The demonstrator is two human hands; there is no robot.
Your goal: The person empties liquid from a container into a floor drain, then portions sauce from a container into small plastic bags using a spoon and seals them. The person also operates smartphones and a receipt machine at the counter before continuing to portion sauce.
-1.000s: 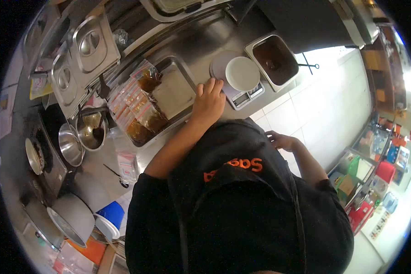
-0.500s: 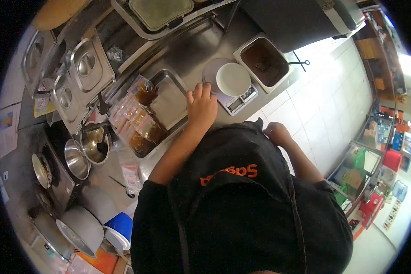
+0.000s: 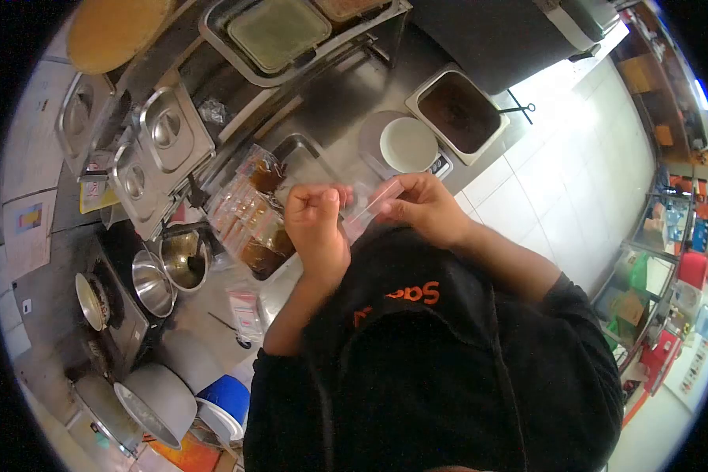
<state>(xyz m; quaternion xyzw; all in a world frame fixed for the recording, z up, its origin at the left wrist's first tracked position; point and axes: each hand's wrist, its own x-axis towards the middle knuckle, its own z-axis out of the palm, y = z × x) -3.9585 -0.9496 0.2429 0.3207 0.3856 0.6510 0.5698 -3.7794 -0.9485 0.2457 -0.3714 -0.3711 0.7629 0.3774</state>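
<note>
In front of my apron, a small clear zip bag with a pale red strip is stretched between my hands. My right hand pinches its right end between thumb and fingers. My left hand is closed, with curled fingertips at the bag's left edge. Just beyond, a white bowl stands on a kitchen scale, whose display is mostly hidden. To its right is a steel container of dark brown sauce. Left of my hands, several filled bags of brown sauce lie in a steel tray.
Lidded steel pans line the left side. Steel mixing bowls sit beside a stove with a frying pan. A pack of bags lies near my left elbow. A large grey pot stands at lower left.
My right hand has risen from beside the apron to the middle. My left hand has drawn back from near the scale. The zip bag now shows between them. The view has shifted slightly.
</note>
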